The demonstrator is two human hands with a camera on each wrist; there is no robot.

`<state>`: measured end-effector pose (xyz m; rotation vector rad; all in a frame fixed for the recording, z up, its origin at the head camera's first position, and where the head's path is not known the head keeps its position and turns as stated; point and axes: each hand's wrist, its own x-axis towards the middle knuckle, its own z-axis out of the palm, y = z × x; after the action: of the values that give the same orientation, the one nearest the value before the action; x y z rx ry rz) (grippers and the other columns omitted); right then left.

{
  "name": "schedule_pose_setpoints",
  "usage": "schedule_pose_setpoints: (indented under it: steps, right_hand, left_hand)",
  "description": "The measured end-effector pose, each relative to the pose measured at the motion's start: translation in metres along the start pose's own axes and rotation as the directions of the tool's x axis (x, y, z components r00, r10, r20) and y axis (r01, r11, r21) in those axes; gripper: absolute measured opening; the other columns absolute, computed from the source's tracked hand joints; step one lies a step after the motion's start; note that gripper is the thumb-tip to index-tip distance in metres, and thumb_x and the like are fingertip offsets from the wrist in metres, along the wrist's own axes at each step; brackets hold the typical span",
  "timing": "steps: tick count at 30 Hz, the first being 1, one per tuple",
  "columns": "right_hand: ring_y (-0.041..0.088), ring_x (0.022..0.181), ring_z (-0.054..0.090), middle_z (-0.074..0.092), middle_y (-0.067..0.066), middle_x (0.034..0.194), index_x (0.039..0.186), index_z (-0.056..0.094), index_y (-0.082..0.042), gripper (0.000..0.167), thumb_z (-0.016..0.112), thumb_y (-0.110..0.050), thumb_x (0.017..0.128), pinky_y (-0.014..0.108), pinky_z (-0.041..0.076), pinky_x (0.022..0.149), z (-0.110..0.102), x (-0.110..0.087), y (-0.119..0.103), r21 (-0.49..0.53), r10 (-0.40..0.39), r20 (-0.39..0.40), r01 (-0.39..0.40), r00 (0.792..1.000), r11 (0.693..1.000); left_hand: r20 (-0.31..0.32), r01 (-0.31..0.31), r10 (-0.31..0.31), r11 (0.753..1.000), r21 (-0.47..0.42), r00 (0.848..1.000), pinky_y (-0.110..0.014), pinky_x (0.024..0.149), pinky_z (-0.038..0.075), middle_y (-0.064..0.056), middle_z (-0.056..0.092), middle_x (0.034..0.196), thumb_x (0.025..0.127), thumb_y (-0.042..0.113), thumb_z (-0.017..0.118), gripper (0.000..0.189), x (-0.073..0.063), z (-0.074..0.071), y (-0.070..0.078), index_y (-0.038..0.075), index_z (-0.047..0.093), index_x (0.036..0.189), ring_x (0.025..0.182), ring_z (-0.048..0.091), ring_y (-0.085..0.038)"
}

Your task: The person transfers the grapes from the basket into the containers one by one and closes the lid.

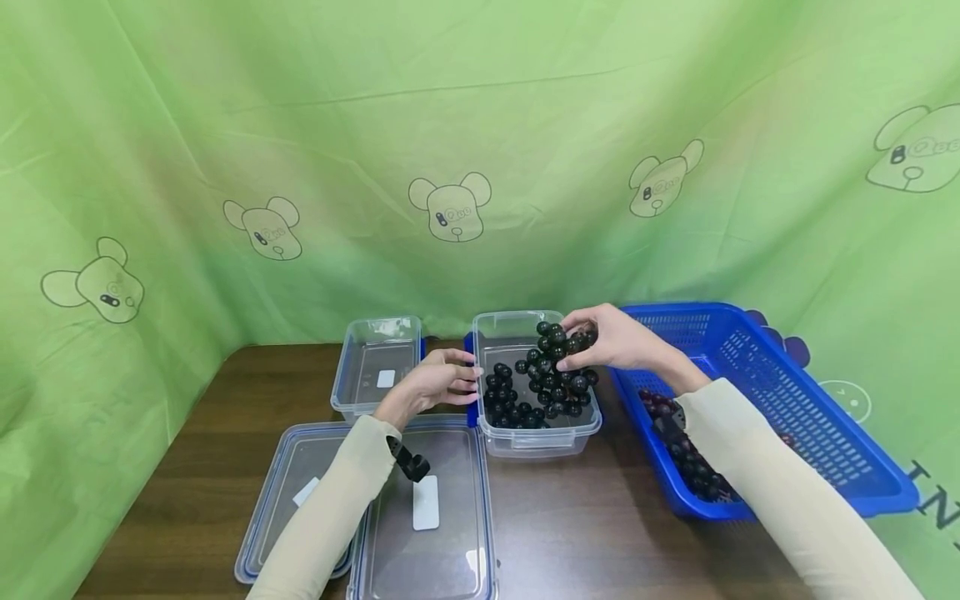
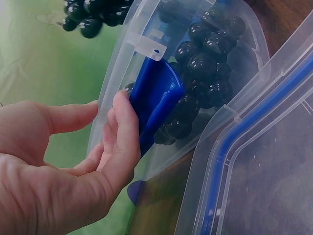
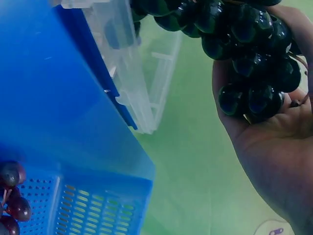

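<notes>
My right hand (image 1: 618,337) grips a bunch of dark grapes (image 1: 558,346), holding it over the right part of a clear plastic container (image 1: 540,446). In the right wrist view the grapes (image 3: 252,54) rest between thumb and palm. More dark grapes (image 1: 513,408) lie inside the container; where the held bunch meets them is hard to tell. At the container's left side, my left hand (image 1: 442,379) holds the edge. In the left wrist view its thumb is at the rim, and its fingers (image 2: 124,127) lie against the blue latch flap (image 2: 159,98).
A blue plastic basket (image 1: 832,408) with dark and reddish grapes (image 1: 693,458) stands at the right, partly behind my right sleeve. A smaller clear container (image 1: 375,358) is at the back left. Two clear lids (image 1: 442,558) lie in front, with my left forearm above them. A green curtain hangs behind.
</notes>
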<state>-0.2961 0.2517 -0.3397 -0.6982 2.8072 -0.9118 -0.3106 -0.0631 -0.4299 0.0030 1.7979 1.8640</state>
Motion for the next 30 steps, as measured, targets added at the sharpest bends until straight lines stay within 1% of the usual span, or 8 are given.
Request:
schedule_pose_setpoints:
  steps: [3,8,13,17,25,30]
  right_hand:
    - [0.034,0.118,0.069,0.076,0.014,0.123,0.129,0.071,-0.005,0.063,0.092,-0.038,0.079,0.059,0.054,0.108,0.005,0.005,-0.001,-0.043,-0.031,0.065,0.034,0.997,0.999]
    - [0.034,0.116,0.071,0.076,0.014,0.118,0.125,0.071,0.0,0.061,0.092,-0.034,0.079,0.057,0.056,0.106,0.01,0.013,-0.003,-0.106,-0.071,0.149,0.087,0.986,0.99]
    - [0.034,0.116,0.07,0.076,0.014,0.119,0.125,0.07,0.0,0.061,0.092,-0.034,0.079,0.055,0.057,0.105,0.015,0.019,-0.005,-0.162,-0.054,0.207,0.089,0.977,0.983]
    - [0.034,0.118,0.069,0.075,0.014,0.121,0.126,0.07,-0.001,0.061,0.092,-0.033,0.08,0.055,0.057,0.105,0.017,0.023,-0.007,-0.187,-0.03,0.235,0.076,0.972,0.979]
    - [0.036,0.119,0.067,0.074,0.015,0.122,0.127,0.069,0.0,0.061,0.091,-0.032,0.08,0.056,0.056,0.105,0.016,0.03,-0.004,-0.202,-0.034,0.284,0.095,0.958,0.975]
    - [0.036,0.12,0.067,0.072,0.016,0.125,0.13,0.068,-0.001,0.062,0.091,-0.03,0.081,0.055,0.057,0.103,0.016,0.035,-0.002,-0.224,-0.016,0.3,0.086,0.954,0.971]
  left_hand:
    - [0.001,0.001,-0.001,1.0,-0.002,1.0,-0.029,0.079,0.066,-0.008,0.062,0.103,0.101,0.003,0.066,0.048,-0.001,0.0,0.002,0.002,0.047,0.146,0.086,0.064,-0.019]
    - [-0.003,-0.001,0.001,1.0,-0.005,1.0,-0.028,0.078,0.066,-0.008,0.061,0.103,0.101,0.003,0.066,0.047,-0.002,0.0,0.004,0.002,0.048,0.145,0.085,0.063,-0.019]
    - [-0.004,0.002,-0.002,1.0,-0.008,1.0,-0.029,0.078,0.066,-0.008,0.062,0.103,0.101,0.003,0.066,0.048,0.0,0.0,0.0,0.001,0.048,0.146,0.085,0.063,-0.019]
    - [-0.002,-0.006,0.006,1.0,-0.002,1.0,-0.029,0.078,0.066,-0.008,0.063,0.102,0.101,0.004,0.066,0.047,0.0,-0.001,-0.001,0.002,0.049,0.145,0.085,0.064,-0.019]
    - [0.008,-0.018,0.018,1.0,0.005,1.0,-0.028,0.076,0.065,-0.007,0.063,0.1,0.101,0.005,0.066,0.055,-0.003,0.0,-0.001,-0.001,0.044,0.151,0.081,0.065,-0.017]
    - [0.009,-0.014,0.014,1.0,0.001,1.0,-0.028,0.075,0.065,-0.007,0.063,0.101,0.102,0.005,0.066,0.055,-0.002,0.0,0.0,-0.001,0.044,0.152,0.08,0.064,-0.017]
